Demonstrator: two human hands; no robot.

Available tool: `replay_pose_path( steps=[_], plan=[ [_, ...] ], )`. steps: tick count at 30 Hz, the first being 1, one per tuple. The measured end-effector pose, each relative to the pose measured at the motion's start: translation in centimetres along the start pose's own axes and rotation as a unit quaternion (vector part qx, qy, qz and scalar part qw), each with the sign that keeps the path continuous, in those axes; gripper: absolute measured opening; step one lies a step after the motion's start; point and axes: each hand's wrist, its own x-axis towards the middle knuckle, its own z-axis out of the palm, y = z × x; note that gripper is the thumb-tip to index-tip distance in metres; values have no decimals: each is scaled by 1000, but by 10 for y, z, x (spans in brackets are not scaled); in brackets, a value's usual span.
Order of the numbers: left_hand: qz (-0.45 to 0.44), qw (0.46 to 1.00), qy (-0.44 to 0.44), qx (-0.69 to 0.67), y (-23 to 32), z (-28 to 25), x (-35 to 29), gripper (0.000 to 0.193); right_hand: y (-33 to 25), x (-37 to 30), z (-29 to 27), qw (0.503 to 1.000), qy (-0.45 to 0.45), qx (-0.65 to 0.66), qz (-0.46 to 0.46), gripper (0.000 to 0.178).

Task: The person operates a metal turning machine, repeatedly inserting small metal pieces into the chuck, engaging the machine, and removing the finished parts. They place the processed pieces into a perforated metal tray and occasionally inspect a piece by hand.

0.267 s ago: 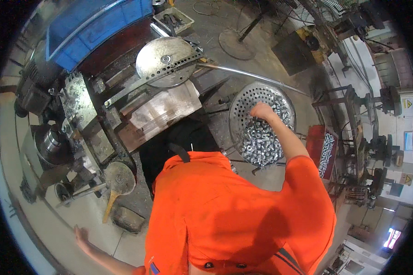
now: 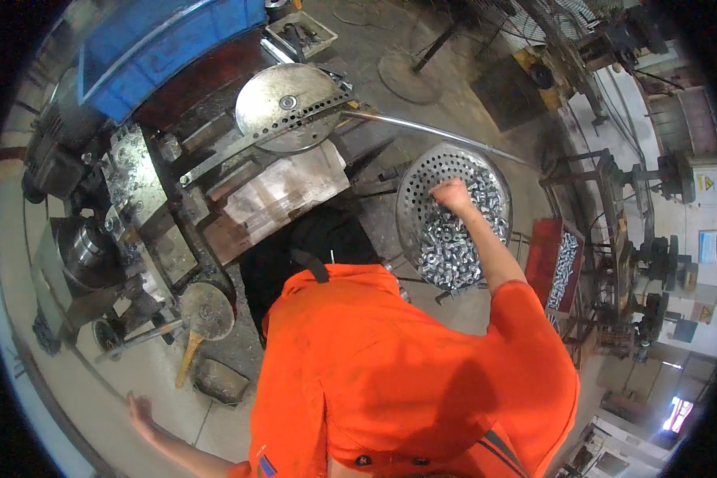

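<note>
My right hand (image 2: 452, 195) is closed in a fist above a round perforated metal basin (image 2: 413, 190) on my right. Whatever the fingers hold, if anything, is hidden. The basin carries a heap of small shiny metal fittings (image 2: 452, 253), thickest on its near and right sides. Far out at the lower left hangs my left hand (image 2: 142, 410), fingers apart and nothing seen in it. Nearest to that hand are a grey metal scoop (image 2: 221, 381) and a round pan-like piece with a yellow handle (image 2: 207, 311).
Ahead stands a machine with a round metal disc (image 2: 283, 92) and a perforated bar across it. A long metal rod (image 2: 446, 137) reaches right past the basin. A blue bin (image 2: 163, 52) sits at the far left. A red box (image 2: 543, 259) of metal parts stands right of the basin.
My right fist has shifted slightly left over the basin, and the forearm has drawn a little nearer to me. My left hand keeps nearly the same place.
</note>
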Motion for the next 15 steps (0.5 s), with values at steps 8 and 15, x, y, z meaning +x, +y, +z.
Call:
replay_pose_path(
  steps=[8, 15],
  plan=[
    [0, 997, 74, 7, 1, 12, -10, 48, -79, 28, -72, 959, -128, 4, 251, 27],
    [21, 984, 80, 155, 2, 4, -5, 45, -87, 42, -84, 936, -220, 28, 275, 40]
  ],
)
